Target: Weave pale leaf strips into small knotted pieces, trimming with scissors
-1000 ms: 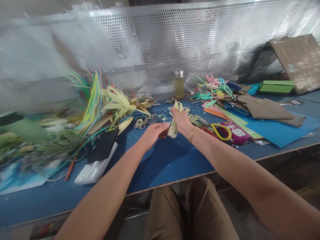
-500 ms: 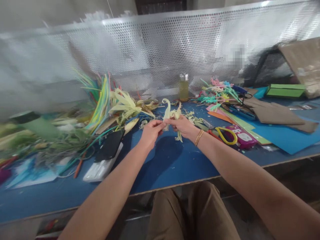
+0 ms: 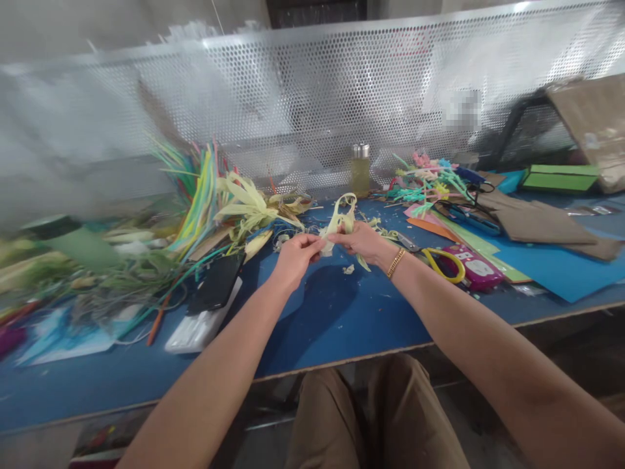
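Pale yellow-green corn husk (image 3: 336, 225) is pinched between my two hands above the blue table, and one strip of it curls upward in a loop. My left hand (image 3: 299, 257) grips its left end between thumb and fingertips. Closed on the other side, my right hand (image 3: 361, 240) holds more of the husk, with a strip hanging below the palm. The fingertips of both hands almost meet. A small husk scrap (image 3: 348, 269) lies on the table just beneath them. Left of the hands is a bunch of loose husks (image 3: 249, 208).
Yellow-handled scissors (image 3: 443, 266) and a magenta device (image 3: 476, 268) lie right of my hands. A black phone (image 3: 216, 283) is on the left. Behind stand a glass bottle (image 3: 360, 172) and a perforated metal panel (image 3: 332, 98). Colourful pipe cleaners (image 3: 200, 195) rise at back left.
The husk strip that stood up curled now arches rightward in a loop. My right hand has shifted slightly right and turned a little. A small scrap now shows on the table below.
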Action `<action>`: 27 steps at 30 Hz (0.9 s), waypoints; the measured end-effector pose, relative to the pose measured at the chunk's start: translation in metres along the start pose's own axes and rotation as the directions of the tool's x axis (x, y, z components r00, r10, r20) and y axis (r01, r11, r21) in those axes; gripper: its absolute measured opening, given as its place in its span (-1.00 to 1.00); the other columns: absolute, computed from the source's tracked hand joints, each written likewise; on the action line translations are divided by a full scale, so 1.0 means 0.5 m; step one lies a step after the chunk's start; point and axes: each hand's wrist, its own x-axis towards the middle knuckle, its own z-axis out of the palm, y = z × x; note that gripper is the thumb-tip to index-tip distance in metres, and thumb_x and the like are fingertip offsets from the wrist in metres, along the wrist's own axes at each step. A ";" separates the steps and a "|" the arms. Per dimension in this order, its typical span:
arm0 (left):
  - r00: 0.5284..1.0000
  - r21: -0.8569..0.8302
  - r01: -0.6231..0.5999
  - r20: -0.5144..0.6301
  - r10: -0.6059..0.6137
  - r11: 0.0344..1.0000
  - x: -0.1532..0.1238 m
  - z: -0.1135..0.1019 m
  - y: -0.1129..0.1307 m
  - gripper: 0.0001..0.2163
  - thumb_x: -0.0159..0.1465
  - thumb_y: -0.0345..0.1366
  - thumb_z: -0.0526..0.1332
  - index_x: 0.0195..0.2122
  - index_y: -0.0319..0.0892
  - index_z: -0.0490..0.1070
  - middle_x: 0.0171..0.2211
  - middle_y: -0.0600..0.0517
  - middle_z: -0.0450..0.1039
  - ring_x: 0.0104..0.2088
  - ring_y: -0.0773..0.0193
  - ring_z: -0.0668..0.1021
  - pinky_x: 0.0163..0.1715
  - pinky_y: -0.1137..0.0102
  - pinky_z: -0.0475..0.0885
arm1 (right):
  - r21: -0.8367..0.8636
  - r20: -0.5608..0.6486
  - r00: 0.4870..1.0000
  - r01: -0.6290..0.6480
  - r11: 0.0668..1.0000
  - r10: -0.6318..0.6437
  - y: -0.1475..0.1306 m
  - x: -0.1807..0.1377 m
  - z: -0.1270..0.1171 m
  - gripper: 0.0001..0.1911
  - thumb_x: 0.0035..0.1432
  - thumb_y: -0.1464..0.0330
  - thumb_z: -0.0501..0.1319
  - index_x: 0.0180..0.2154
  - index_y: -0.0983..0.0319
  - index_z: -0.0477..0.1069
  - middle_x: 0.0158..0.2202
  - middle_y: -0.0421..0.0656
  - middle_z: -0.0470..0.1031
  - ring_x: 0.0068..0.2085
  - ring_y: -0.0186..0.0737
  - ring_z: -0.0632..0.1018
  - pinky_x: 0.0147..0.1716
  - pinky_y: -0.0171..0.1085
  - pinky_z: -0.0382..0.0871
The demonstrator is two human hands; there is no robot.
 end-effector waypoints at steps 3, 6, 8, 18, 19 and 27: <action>0.999 0.035 -0.008 0.040 0.007 0.999 -0.002 -0.003 0.003 -0.69 -0.11 -0.21 0.48 -0.38 -0.23 0.49 -0.49 0.07 0.47 -0.50 0.40 0.43 -0.42 0.43 0.32 | -0.034 0.026 0.999 0.019 0.999 -0.018 0.001 0.001 -0.002 -0.70 -0.02 0.35 0.38 -0.55 0.23 0.26 -0.70 -0.40 0.09 -0.65 -0.51 0.10 -0.67 -0.39 -0.09; 0.995 0.058 0.009 0.099 -0.015 0.998 -0.004 -0.006 0.007 -0.67 -0.11 -0.23 0.48 -0.34 -0.23 0.49 -0.44 0.05 0.50 -0.46 0.38 0.47 -0.39 0.42 0.33 | -0.063 0.044 0.997 0.059 0.996 -0.056 -0.002 -0.002 -0.003 -0.69 -0.06 0.30 0.40 -0.54 0.23 0.28 -0.70 -0.40 0.09 -0.64 -0.50 0.10 -0.66 -0.38 -0.09; 0.991 0.071 0.012 0.132 -0.022 0.997 -0.005 -0.008 0.010 -0.66 -0.09 -0.24 0.48 -0.31 -0.22 0.49 -0.39 0.02 0.53 -0.42 0.36 0.50 -0.36 0.42 0.35 | -0.090 0.034 0.997 0.075 0.993 -0.072 -0.004 -0.004 -0.005 -0.69 -0.11 0.27 0.42 -0.52 0.23 0.31 -0.69 -0.40 0.12 -0.64 -0.50 0.10 -0.66 -0.38 -0.09; 0.990 0.087 -0.063 0.132 0.051 0.994 -0.006 -0.007 0.010 -0.64 -0.09 -0.31 0.46 -0.27 -0.22 0.44 -0.40 0.04 0.53 -0.41 0.33 0.52 -0.34 0.39 0.40 | -0.150 0.009 0.997 0.072 0.986 -0.071 -0.004 -0.004 -0.005 -0.65 -0.17 0.22 0.45 -0.47 0.24 0.34 -0.64 -0.38 0.21 -0.61 -0.49 0.12 -0.65 -0.38 -0.04; 0.989 0.083 -0.074 0.134 0.062 0.994 -0.006 -0.007 0.009 -0.64 -0.09 -0.32 0.46 -0.27 -0.22 0.43 -0.41 0.04 0.52 -0.40 0.33 0.53 -0.31 0.37 0.41 | -0.148 0.010 0.997 0.073 0.986 -0.073 -0.003 -0.003 -0.005 -0.65 -0.17 0.21 0.45 -0.47 0.24 0.35 -0.64 -0.38 0.21 -0.61 -0.49 0.12 -0.65 -0.38 -0.05; 0.981 0.091 -0.157 0.128 0.145 0.983 0.001 -0.012 0.005 -0.55 -0.06 -0.38 0.43 -0.12 -0.22 0.40 -0.41 0.06 0.53 -0.41 0.31 0.54 -0.27 0.35 0.43 | -0.140 -0.058 0.994 -0.095 0.986 0.088 -0.010 -0.007 0.003 -0.62 -0.14 0.18 0.47 -0.50 0.24 0.33 -0.66 -0.34 0.21 -0.65 -0.50 0.08 -0.70 -0.38 -0.11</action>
